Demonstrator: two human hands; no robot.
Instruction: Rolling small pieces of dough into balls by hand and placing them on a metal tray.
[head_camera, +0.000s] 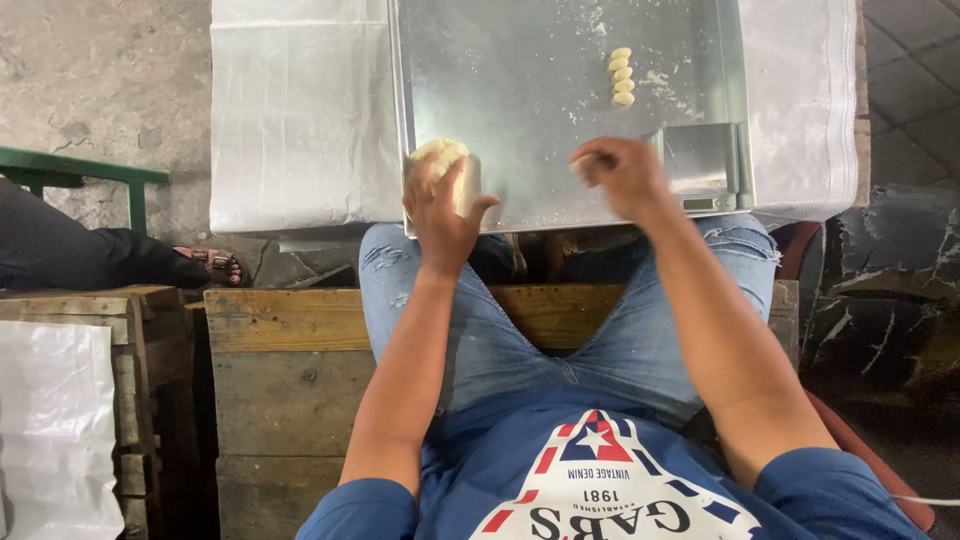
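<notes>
A small grey screen (708, 203) fronts the metal scale (700, 165) at the tray's (520, 110) right corner.

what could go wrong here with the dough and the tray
The tray near edge seems to sit just past the knees, so a bump might tip it. The left hand holds the dough lump right at that edge, where it could drop. The right hand works beside the scale and may knock it.

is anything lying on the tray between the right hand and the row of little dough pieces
Nothing visible does. Between the right hand and the row of dough pieces the metal tray shows only bare floured surface; the small scale sits off to the side.
</notes>
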